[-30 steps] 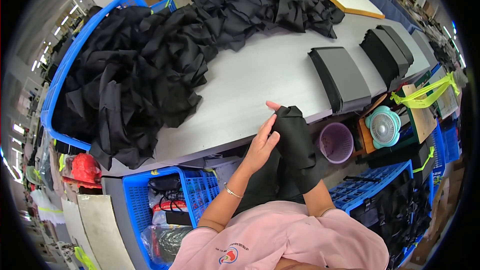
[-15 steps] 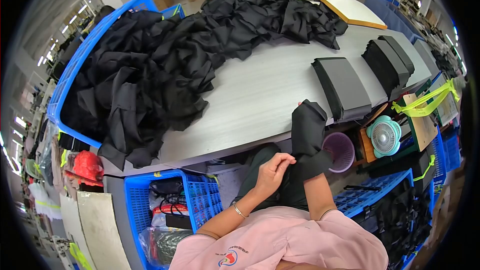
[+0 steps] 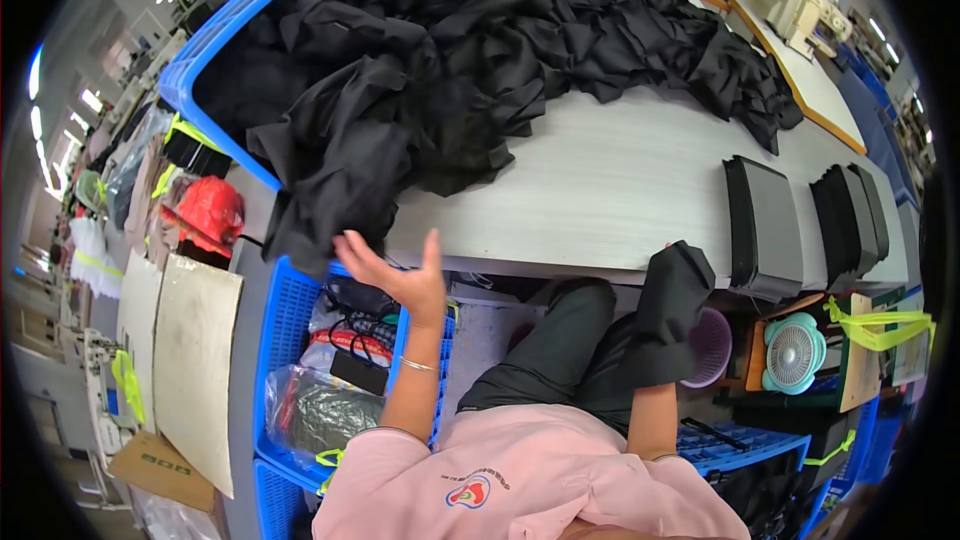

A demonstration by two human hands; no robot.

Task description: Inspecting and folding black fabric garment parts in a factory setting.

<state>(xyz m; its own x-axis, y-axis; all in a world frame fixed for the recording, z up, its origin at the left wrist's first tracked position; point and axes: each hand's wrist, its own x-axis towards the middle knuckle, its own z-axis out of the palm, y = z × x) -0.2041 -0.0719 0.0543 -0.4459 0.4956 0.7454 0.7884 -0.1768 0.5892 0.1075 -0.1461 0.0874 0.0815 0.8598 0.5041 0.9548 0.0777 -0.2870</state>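
Black fabric shaped into a loose sleeve (image 3: 672, 305) covers the right hand, with the bare right forearm (image 3: 653, 420) entering its lower end; whether the fingers inside are curled or straight cannot be told. The left hand (image 3: 403, 283) has its fingers extended and thumb well apart, its fingertips right by the hanging edge of a heap of black cloth (image 3: 450, 60); contact there is unclear. A silver bracelet (image 3: 418, 366) rings the left wrist. The heap spreads over a pale grey table (image 3: 600, 180) and into a blue crate (image 3: 222, 30). Below the left hand, a blue basket (image 3: 290, 310) holds plastic bags. To the right, dark grey stacked pieces (image 3: 770, 225) rest on the table, near a purple bin (image 3: 712, 345) and a turquoise fan (image 3: 794, 352)
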